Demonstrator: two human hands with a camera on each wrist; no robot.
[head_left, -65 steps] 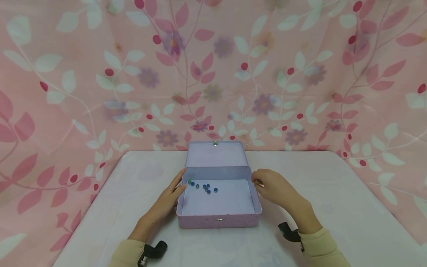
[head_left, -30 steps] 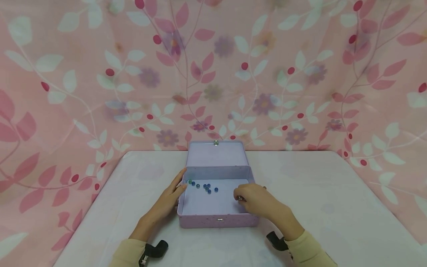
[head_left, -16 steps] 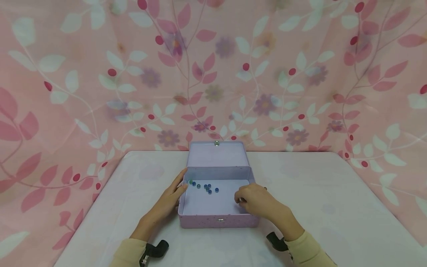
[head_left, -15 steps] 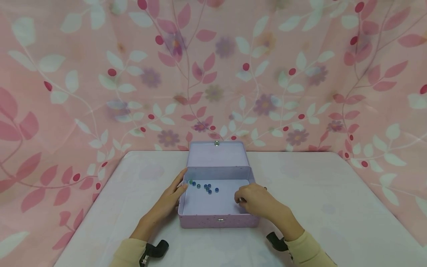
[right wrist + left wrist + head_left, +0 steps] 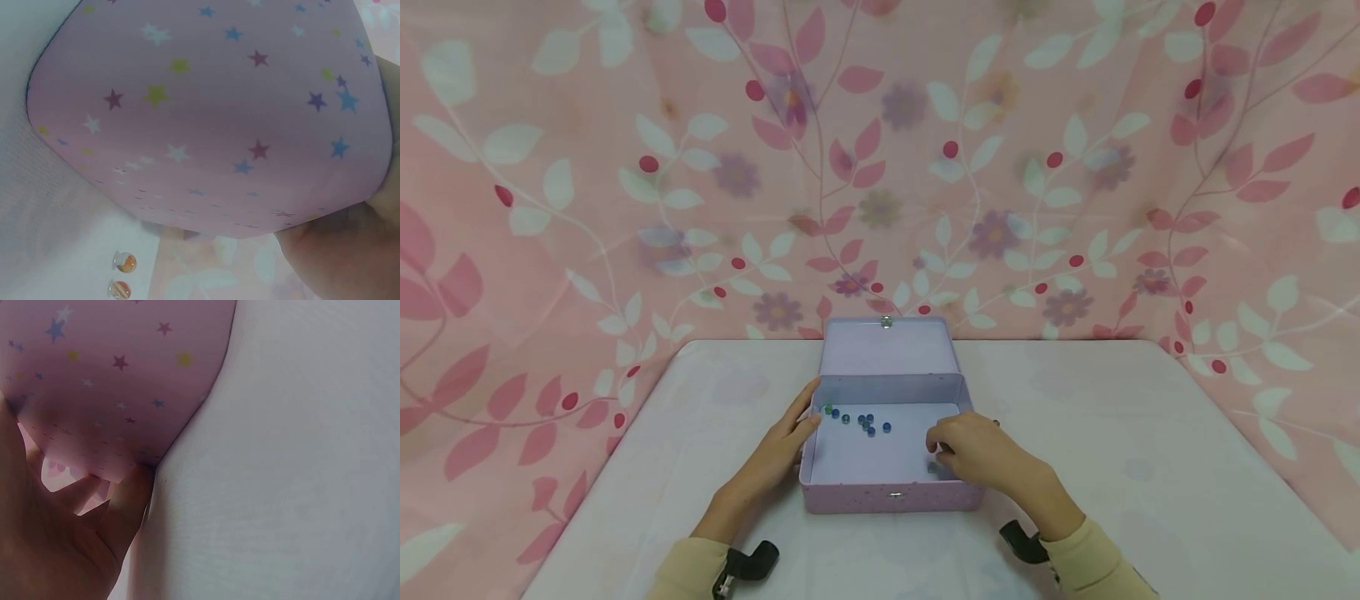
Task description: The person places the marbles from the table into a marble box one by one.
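A lilac tin box [image 5: 895, 497] stands on the table with its lid [image 5: 887, 348] up. My left hand [image 5: 781, 439] grips its left wall, the thumb over the rim; the left wrist view shows the fingers [image 5: 128, 494] at the starry outer side. Several blue and green marbles [image 5: 871, 432] lie inside, towards the left. My right hand [image 5: 973, 450] reaches over the right wall into the box, fingers bent and thumb apart from them. Just below the fingertips is a blurred, greyish small thing [image 5: 932, 468], apart from them. The right wrist view shows the box's starry side [image 5: 212, 112], which hides the fingertips.
Two orange-and-clear marbles [image 5: 125, 262] lie on the white table [image 5: 1075, 392] outside the box in the right wrist view. A pink floral cloth [image 5: 880, 167] hangs behind the table. Black wrist cameras [image 5: 1024, 542] sit at both cuffs.
My right hand has moved from outside the right wall into the box. Its fingers have since parted, and a blurred small thing shows below them. The left hand stays put.
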